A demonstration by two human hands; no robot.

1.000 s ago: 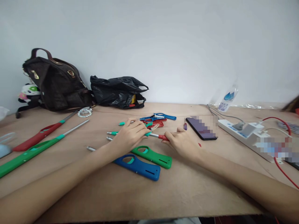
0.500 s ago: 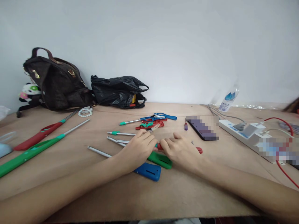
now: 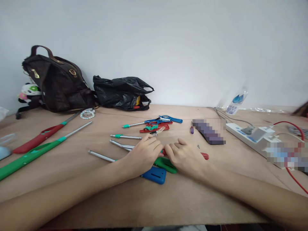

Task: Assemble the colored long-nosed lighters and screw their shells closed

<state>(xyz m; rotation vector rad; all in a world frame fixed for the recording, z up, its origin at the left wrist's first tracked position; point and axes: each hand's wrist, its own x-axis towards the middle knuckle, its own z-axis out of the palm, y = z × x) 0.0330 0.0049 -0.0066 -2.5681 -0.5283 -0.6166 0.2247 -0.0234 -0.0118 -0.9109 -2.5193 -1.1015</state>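
Observation:
Both hands close round a red stick lighter [image 3: 204,156], whose middle they mostly cover. My left hand [image 3: 146,153] grips it on the left, fingers curled. On the red handle, my right hand [image 3: 184,156] is wrapped from above. Beneath and beside my left hand lie a green lighter [image 3: 166,164] and a blue lighter [image 3: 154,175], their metal tubes pointing left. Just beyond are a loose metal tube with a green collar [image 3: 125,136], an opened blue lighter [image 3: 176,120] and a red lighter shell [image 3: 166,127] with small parts. A purple screwdriver [image 3: 192,129] lies farther right.
On the left lie another red lighter [image 3: 36,141] and a long green lighter [image 3: 31,157], near a bead bracelet [image 3: 87,114]. A dark backpack [image 3: 57,83] and black plastic bag [image 3: 120,93] stand behind. Rightward are a phone [image 3: 209,132], power strip [image 3: 240,133] and bottle [image 3: 237,101].
The hands keep their hold on the red lighter with barely any movement. The view has shifted slightly.

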